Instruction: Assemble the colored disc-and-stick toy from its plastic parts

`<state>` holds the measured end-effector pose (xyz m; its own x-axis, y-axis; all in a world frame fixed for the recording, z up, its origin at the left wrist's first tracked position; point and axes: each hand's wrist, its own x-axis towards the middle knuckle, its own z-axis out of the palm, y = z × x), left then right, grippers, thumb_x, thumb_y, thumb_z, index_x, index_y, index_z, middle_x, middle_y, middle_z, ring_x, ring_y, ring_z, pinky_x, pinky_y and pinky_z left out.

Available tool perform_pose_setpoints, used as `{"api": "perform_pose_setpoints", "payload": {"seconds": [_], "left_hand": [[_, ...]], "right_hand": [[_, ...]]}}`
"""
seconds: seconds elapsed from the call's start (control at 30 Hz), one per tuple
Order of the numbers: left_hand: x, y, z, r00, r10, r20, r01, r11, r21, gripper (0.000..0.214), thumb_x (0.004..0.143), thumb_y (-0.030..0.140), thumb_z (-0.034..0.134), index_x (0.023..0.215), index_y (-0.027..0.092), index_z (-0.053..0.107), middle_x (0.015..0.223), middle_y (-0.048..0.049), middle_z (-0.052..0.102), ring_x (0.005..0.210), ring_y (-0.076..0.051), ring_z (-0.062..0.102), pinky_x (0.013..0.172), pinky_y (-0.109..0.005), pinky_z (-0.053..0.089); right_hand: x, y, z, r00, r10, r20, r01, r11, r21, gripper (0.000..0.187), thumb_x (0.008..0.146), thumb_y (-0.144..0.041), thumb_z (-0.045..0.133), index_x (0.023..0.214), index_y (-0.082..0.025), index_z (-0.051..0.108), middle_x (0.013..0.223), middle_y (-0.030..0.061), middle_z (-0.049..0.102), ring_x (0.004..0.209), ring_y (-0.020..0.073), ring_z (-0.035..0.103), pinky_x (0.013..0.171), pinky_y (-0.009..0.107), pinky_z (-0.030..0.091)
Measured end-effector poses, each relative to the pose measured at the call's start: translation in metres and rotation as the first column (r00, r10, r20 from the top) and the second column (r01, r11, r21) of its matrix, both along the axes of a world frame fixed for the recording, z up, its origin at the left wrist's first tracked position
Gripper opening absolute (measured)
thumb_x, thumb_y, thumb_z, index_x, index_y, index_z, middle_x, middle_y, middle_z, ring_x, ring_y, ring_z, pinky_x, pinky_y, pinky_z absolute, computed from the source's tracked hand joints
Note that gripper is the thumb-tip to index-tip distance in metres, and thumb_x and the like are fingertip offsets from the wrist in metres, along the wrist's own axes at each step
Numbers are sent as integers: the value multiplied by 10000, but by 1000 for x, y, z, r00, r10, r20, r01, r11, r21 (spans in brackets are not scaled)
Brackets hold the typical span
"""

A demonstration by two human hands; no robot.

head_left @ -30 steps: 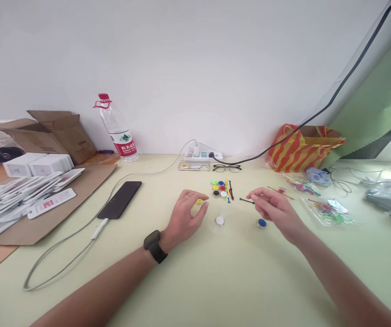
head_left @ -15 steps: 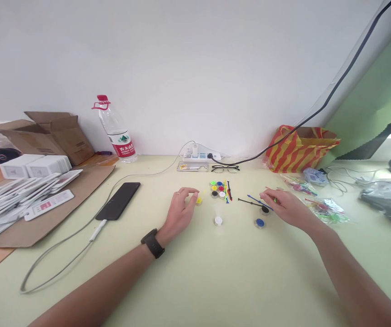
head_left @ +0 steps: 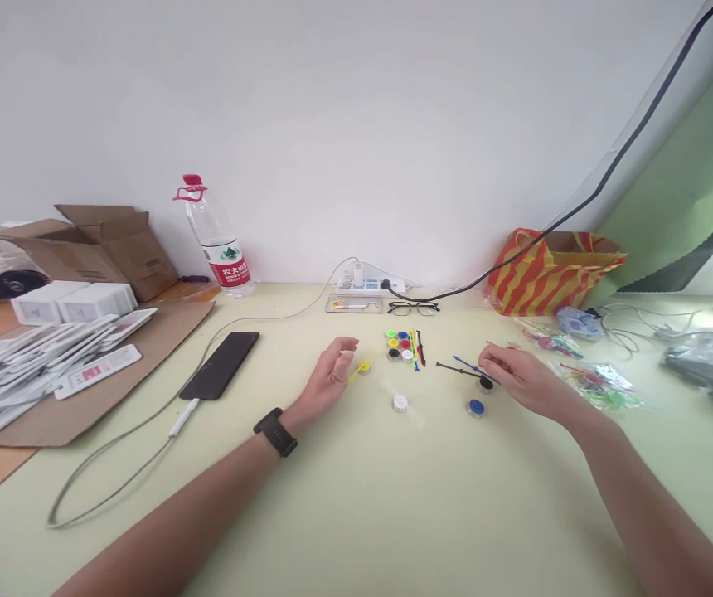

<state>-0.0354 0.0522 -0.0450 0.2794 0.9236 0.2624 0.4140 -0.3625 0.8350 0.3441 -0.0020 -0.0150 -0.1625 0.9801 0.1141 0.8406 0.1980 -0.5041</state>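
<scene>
My left hand [head_left: 330, 375] lies palm-up on the pale yellow-green table [head_left: 394, 514], fingers loosely spread. Just right of its fingertips are a yellow disc with a yellow stick [head_left: 361, 366]. My right hand [head_left: 518, 375] rests further right, fingers curled over a black disc [head_left: 486, 383], beside a black stick [head_left: 456, 370] and a blue stick [head_left: 472, 366]. A white disc [head_left: 400, 403] and a blue disc [head_left: 476, 407] lie between the hands. Behind them sits a cluster of coloured discs and sticks [head_left: 405, 347].
A black phone [head_left: 220, 365] on a white cable lies at left, beside cardboard with white packets [head_left: 51, 348] and a water bottle [head_left: 216, 240]. A power strip [head_left: 369, 286], glasses [head_left: 412, 308], a striped bag [head_left: 549, 269] and plastic bags of parts [head_left: 599, 385] stand behind and right.
My left hand let go of the yellow disc and turned palm-up. My right hand moved right and down to the black disc, and a blue stick now lies beside the black one.
</scene>
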Motion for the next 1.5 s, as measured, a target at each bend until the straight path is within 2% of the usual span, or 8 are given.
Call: {"api": "perform_pose_setpoints", "payload": {"seconds": [0.3, 0.47, 0.7, 0.93, 1.1, 1.2, 1.33, 1.5], "left_hand": [[5, 4, -3, 993, 104, 60, -100, 994, -53, 296, 1037, 448, 440, 1161, 238, 608, 1243, -82, 675, 1158, -247, 630, 981, -408, 499], [7, 2, -1, 989, 132, 59, -126, 988, -89, 279, 966, 444, 573, 1133, 231, 638, 1219, -71, 683, 941, -206, 655, 764, -339, 542], [7, 1, 1, 991, 125, 58, -118, 988, -98, 258, 935, 404, 596, 1109, 218, 641, 1213, -68, 682, 949, -203, 648, 765, -330, 529], [8, 0, 4, 989, 140, 54, -133, 984, -121, 251, 919, 381, 609, 1102, 213, 647, 1214, -66, 685, 946, -199, 648, 756, -315, 514], [9, -1, 4, 988, 144, 54, -137, 985, -105, 247, 918, 379, 603, 1093, 212, 654, 1217, -71, 685, 955, -205, 641, 753, -316, 512], [10, -2, 6, 989, 147, 33, -143, 985, -91, 255, 919, 386, 600, 1092, 209, 660, 1188, -76, 689, 927, -203, 637, 746, -318, 513], [11, -6, 8, 988, 149, -44, -152, 985, -82, 280, 938, 407, 583, 1126, 216, 665, 1104, -68, 692, 843, -192, 624, 720, -317, 506], [11, -7, 8, 986, 142, -84, -148, 987, -71, 282, 962, 408, 558, 1151, 222, 654, 1142, -70, 680, 837, -188, 616, 724, -322, 498]], "right_hand": [[-5, 11, -22, 977, -168, 132, 153, 981, 120, 177, 924, -347, 535, 917, -262, 690, 842, 44, 711, 855, 252, 659, 707, 344, 449], [-6, 15, -30, 963, -216, 161, 203, 975, 95, 156, 884, -294, 566, 868, -262, 718, 865, 32, 755, 816, 238, 680, 681, 340, 437], [-9, 17, -33, 947, -295, 128, 288, 955, 71, 124, 841, -273, 607, 830, -251, 729, 834, 28, 757, 818, 232, 675, 642, 317, 420], [-11, 17, -35, 958, -277, 70, 262, 950, 170, 94, 844, -262, 583, 808, -238, 666, 818, 33, 718, 785, 221, 645, 638, 309, 413], [-9, 16, -29, 961, -236, -143, 267, 929, 257, 57, 890, -287, 559, 857, -240, 560, 840, 41, 696, 756, 218, 642, 672, 329, 457], [-10, 14, -24, 945, -207, -254, 266, 937, 228, 48, 890, -268, 561, 869, -244, 525, 816, 31, 677, 730, 209, 639, 697, 337, 478], [-14, 8, -13, 959, -151, -239, 201, 959, 199, 59, 885, -238, 531, 944, -244, 542, 770, 8, 619, 707, 199, 589, 678, 331, 467], [-18, -5, 6, 992, 57, -117, -59, 998, -14, 115, 911, -290, 509, 913, -238, 611, 742, -5, 601, 692, 184, 566, 642, 305, 445]]}}
